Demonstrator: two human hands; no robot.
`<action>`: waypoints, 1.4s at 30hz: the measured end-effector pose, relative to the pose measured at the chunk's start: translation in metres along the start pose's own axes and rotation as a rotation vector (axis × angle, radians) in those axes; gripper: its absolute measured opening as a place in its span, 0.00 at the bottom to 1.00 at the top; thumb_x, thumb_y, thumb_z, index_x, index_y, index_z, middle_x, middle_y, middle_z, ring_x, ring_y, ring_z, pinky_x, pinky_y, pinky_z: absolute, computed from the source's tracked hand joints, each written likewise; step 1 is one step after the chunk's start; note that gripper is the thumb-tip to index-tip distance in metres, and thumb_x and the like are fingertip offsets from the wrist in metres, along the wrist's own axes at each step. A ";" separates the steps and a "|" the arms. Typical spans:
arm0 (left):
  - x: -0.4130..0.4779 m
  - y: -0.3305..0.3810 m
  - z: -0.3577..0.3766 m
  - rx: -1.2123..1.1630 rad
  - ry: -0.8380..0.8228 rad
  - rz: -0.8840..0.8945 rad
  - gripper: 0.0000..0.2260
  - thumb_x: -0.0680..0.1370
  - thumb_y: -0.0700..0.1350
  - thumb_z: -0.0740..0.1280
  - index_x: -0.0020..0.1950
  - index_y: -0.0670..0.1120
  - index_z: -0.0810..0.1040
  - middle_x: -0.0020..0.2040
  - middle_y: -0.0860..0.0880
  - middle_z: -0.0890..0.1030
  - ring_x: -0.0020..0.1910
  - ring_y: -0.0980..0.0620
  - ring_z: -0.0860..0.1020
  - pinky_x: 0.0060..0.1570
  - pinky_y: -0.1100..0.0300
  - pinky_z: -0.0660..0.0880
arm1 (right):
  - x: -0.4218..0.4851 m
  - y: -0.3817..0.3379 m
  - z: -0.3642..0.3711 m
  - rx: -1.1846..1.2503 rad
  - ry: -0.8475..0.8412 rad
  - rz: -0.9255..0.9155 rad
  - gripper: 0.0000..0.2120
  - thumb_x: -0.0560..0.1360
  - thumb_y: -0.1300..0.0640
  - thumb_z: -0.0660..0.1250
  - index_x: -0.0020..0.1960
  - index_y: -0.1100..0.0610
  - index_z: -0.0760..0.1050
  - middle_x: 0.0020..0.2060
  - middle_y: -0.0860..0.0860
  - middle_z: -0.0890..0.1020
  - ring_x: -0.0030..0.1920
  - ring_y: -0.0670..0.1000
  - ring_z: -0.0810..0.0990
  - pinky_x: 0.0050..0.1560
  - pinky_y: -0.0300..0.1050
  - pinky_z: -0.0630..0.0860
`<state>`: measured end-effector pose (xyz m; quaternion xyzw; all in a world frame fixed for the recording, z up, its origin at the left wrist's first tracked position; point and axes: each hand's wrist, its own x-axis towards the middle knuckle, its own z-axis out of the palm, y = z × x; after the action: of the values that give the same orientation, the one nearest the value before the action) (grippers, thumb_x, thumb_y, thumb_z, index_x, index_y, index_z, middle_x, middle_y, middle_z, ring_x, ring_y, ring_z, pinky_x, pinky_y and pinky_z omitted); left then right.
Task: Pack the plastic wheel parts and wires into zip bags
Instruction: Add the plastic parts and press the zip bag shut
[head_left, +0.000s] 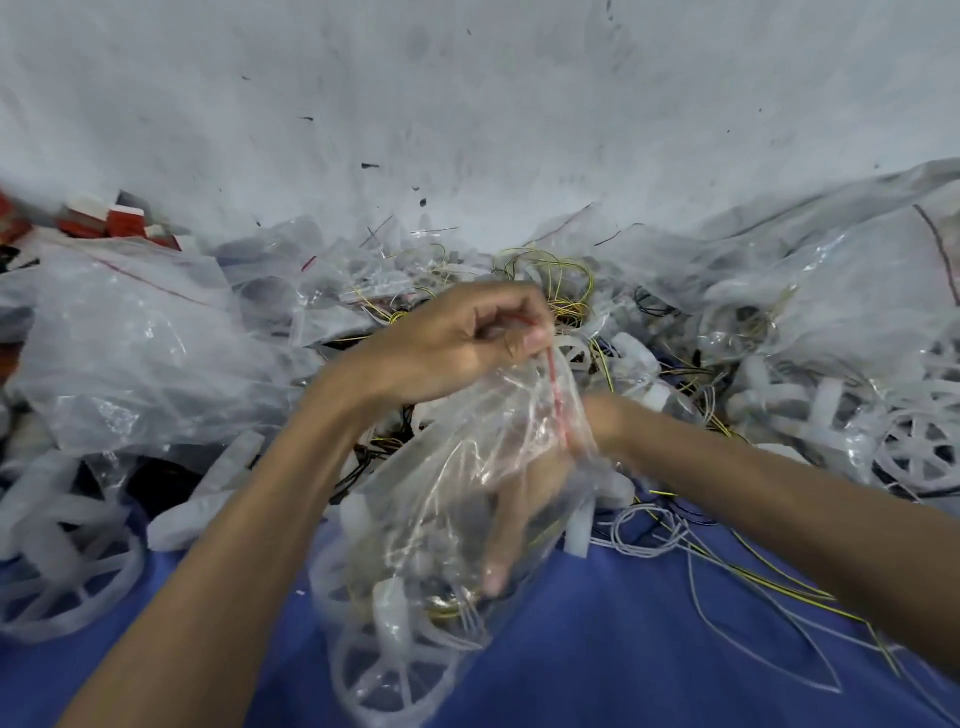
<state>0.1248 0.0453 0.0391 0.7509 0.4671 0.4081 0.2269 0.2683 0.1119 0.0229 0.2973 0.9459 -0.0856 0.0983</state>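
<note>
The left hand (457, 348) pinches the red-striped mouth of the zip bag (415, 499), holding it open, while the right hand (524, 493) reaches inside, fingers straight, apparently pressing a wheel part (384, 670) and wires (447, 608) toward the bag's bottom.

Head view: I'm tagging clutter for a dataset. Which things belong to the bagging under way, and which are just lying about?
In use: left hand pinching the zip bag at its red-lined mouth; right hand inside it; wheel part and wires in the bag.

Lying about, unhandled: loose wheel; heap of bags; red-and-white boxes; loose wires on the blue cloth.
</note>
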 end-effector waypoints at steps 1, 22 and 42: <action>-0.002 0.000 -0.004 -0.027 0.039 -0.013 0.05 0.77 0.41 0.63 0.41 0.48 0.74 0.35 0.59 0.76 0.38 0.64 0.74 0.43 0.71 0.71 | 0.004 0.006 -0.008 -0.027 0.005 -0.004 0.16 0.80 0.63 0.56 0.67 0.66 0.67 0.65 0.60 0.73 0.64 0.58 0.71 0.42 0.38 0.67; -0.003 -0.022 -0.024 0.292 0.383 -0.129 0.18 0.82 0.46 0.56 0.39 0.34 0.71 0.42 0.43 0.68 0.40 0.52 0.67 0.41 0.74 0.66 | -0.004 0.058 -0.021 0.652 0.199 -0.292 0.24 0.66 0.25 0.55 0.41 0.40 0.79 0.49 0.28 0.76 0.49 0.27 0.75 0.47 0.29 0.67; -0.003 -0.057 -0.036 -0.191 0.671 -0.297 0.05 0.74 0.38 0.69 0.45 0.47 0.77 0.34 0.54 0.82 0.33 0.61 0.81 0.32 0.72 0.74 | 0.019 0.081 -0.005 1.162 0.531 -0.160 0.07 0.71 0.60 0.68 0.49 0.60 0.76 0.30 0.48 0.82 0.33 0.47 0.79 0.39 0.38 0.78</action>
<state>0.0654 0.0672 0.0171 0.4752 0.5790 0.6356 0.1868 0.2988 0.1887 0.0144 0.2415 0.7568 -0.5145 -0.3229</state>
